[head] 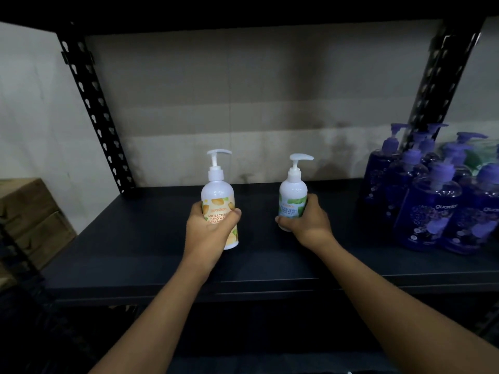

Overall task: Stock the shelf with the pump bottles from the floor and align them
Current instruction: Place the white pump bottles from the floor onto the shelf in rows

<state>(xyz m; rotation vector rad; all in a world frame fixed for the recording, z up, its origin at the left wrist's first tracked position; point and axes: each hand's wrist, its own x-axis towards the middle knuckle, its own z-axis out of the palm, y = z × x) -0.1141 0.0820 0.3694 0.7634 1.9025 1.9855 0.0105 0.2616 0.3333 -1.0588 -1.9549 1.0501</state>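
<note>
White pump bottles are upright over the dark shelf (162,238): the left hand (210,230) grips the orange-label bottle (218,201), the right hand (305,220) grips the green-label bottle (293,195). Best set them down level, nozzles facing alike, beside the purple bottles (437,198).

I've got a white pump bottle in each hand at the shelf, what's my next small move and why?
Probably set the green-label bottle down on the shelf beside the purple bottles: your right hand grips it nearest them, and they give a line to match.
</note>
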